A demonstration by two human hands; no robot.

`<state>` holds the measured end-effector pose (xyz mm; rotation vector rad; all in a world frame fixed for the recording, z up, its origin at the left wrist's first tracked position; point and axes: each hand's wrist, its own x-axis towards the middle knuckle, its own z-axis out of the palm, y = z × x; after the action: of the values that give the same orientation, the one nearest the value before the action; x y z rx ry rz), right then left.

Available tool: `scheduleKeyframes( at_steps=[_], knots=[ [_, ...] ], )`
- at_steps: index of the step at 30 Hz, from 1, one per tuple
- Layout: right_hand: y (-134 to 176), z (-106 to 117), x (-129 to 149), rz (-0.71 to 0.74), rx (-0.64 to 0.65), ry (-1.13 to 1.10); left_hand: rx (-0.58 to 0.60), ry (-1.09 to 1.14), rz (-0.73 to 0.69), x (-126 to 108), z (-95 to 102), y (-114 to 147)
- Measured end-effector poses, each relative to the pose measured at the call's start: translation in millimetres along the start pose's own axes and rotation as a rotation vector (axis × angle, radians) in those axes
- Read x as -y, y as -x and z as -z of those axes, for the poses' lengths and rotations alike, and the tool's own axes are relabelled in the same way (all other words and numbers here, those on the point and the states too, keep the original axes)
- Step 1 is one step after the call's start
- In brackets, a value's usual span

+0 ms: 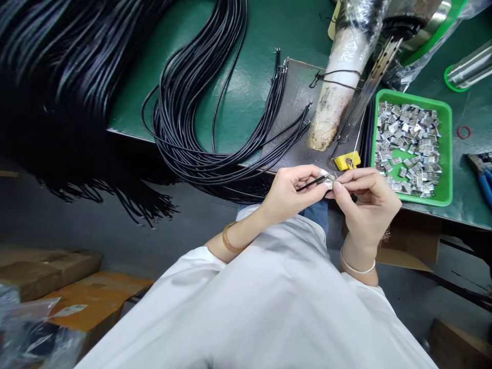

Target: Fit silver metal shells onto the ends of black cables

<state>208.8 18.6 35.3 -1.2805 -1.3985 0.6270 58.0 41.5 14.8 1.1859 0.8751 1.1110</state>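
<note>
Between thumb and fingers, my left hand [290,190] pinches a thin black cable [312,183] close to its stripped end. My right hand [365,197] is closed at the fingertips, meeting the left at the cable's tip. A small shiny metal piece [331,178] shows there between the fingertips; its exact shape is too small to make out. Just beyond the hands lies a yellow block [348,161] with a thin wire rising from it. To the right, a green tray [445,154] holds many small silvery metal connectors [409,128].
A looped bundle of black cables [184,102] lies left on the green table [128,115], beside a larger pile [77,66] hanging over the edge. A wrapped white tube [340,77] stands behind the hands. Blue-handled pliers [482,177] and a red ring [464,132] lie right.
</note>
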Motion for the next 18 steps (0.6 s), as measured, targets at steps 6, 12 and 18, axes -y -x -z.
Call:
scheduleKeyframes(
  at_steps=[6, 12, 18],
  knots=[
    [1.4, -0.8, 5.4, 0.166, 0.023, 0.235, -0.008, -0.182, -0.134, 3.6, 2.7, 0.1],
    [3.0, -0.4, 7.4, 0.223, 0.056, 0.362, -0.031, -0.213, -0.115, 10.8, 2.4, -0.2],
    [2.7, 0.2, 2.4, -0.01, 0.085, 0.102, -0.02, 0.03, 0.058, 8.2, 3.5, -5.8]
  ],
)
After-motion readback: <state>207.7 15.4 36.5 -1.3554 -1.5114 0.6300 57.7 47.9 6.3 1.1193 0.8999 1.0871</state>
